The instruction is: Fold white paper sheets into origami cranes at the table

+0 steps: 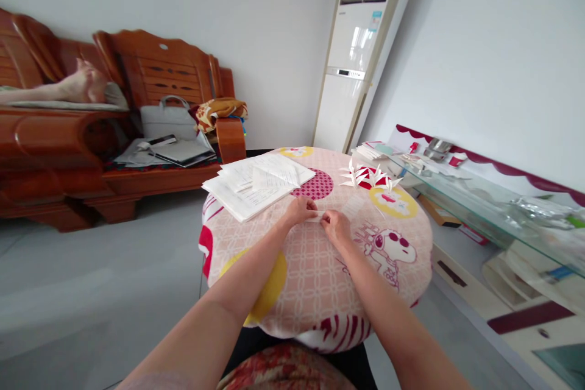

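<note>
Over the middle of a round table with a pink patterned cloth [301, 274], my left hand [302, 210] and my right hand [336, 226] pinch a small piece of white paper [316, 216] between them. Fingers hide most of it, so its exact fold cannot be made out. Beyond my left hand lies a stack of written paper sheets [256, 186]. Several folded white paper cranes [370, 177] stand at the far right of the table. A pale, thin sheet [356, 207] lies just past my right hand.
To the right runs a glass-topped cabinet [479, 213] with assorted items on it. A tall white air conditioner [342, 55] stands behind the table. On the left, a wooden sofa [159, 67] bears a grey bag [167, 119], papers and another person's bare feet [86, 82].
</note>
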### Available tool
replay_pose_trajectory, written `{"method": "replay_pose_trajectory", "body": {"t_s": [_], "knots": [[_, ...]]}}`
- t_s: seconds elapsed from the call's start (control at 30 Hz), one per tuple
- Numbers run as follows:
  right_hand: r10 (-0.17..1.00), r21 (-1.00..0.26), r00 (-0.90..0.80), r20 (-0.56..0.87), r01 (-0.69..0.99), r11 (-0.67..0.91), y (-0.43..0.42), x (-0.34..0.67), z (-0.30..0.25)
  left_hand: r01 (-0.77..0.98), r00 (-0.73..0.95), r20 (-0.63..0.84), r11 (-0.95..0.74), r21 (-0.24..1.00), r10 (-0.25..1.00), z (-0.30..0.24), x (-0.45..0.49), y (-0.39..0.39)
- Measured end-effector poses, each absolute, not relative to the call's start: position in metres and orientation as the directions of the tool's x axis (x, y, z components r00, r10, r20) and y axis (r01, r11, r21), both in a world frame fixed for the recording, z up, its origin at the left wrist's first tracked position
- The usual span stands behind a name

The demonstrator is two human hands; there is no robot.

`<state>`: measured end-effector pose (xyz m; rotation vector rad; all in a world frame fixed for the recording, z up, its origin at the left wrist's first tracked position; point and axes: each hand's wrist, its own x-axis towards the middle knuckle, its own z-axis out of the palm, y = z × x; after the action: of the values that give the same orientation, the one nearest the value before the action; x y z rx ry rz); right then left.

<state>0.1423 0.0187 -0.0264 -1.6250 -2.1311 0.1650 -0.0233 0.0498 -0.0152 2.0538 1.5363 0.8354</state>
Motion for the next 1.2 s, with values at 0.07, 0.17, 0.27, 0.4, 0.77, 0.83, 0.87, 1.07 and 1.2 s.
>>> {"method": "replay_pose_trajectory", "body": {"t_s": [0.07,0.17,0.27,0.4,0.77,0.83,0.87,1.07,1.2], "knots": [[0.936,-0.302,-0.185,0.301,0.912,0.278,0.016,0.141,-0.027,0.691,0.193,0.219,-0.291,0.662,0.956,-0.015,-0.023,0.046],[0.912,-0.216,-0.155,0.381,0.944,0.251,0.010,0.140,-0.025,0.694,0.185,0.245,-0.303,0.653,0.952,-0.016,-0.023,0.041],[0.854,-0.159,-0.175,0.489,0.946,0.284,0.007,0.141,-0.023,0.703,0.179,0.274,-0.318,0.636,0.945,-0.017,-0.022,0.038],[0.805,-0.152,-0.267,0.530,0.904,0.400,0.011,0.146,-0.024,0.713,0.195,0.308,-0.350,0.608,0.931,-0.018,-0.017,0.033],[0.939,-0.828,0.000,0.343,0.472,0.302,0.016,0.152,-0.021,0.313,-0.142,0.545,-0.484,0.817,0.827,-0.007,-0.026,0.035],[0.970,-0.940,0.020,0.242,0.253,0.230,0.014,0.150,-0.020,0.147,-0.094,0.450,-0.435,0.888,0.888,-0.008,-0.022,0.035],[0.979,-0.965,0.010,0.205,0.168,0.200,0.013,0.149,-0.020,0.087,-0.016,0.402,-0.399,0.913,0.916,-0.009,-0.019,0.034],[0.985,-0.989,-0.082,0.151,-0.006,0.151,0.004,0.144,-0.014,-0.038,0.161,0.218,-0.215,0.976,0.963,-0.009,-0.003,0.026],[0.978,-0.994,-0.177,0.112,-0.014,0.111,0.003,0.145,-0.013,-0.009,0.151,0.190,-0.191,0.981,0.970,-0.006,-0.007,0.025]]}}
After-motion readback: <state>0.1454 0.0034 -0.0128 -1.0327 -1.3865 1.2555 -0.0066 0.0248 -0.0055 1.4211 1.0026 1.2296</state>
